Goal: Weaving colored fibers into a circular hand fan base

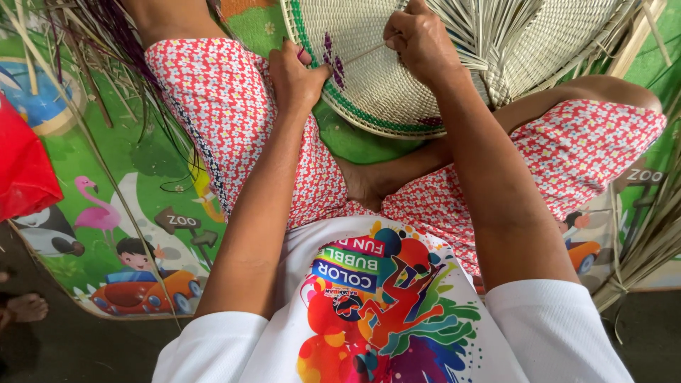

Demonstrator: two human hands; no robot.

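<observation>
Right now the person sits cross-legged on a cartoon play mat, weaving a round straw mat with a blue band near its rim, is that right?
Not quite: in the head view the band near the rim of the round woven mat is green, not blue. The rest holds: the person sits cross-legged on the cartoon play mat, both hands on the weaving.

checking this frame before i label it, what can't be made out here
Head view only:
- Woven mat: far part cut off by the top edge.
- Left hand: fingertips hidden behind the mat's rim.
- Right hand: the strip it pinches is too thin to follow.
- Red thing: cut off by the left edge, kind unclear.
</observation>
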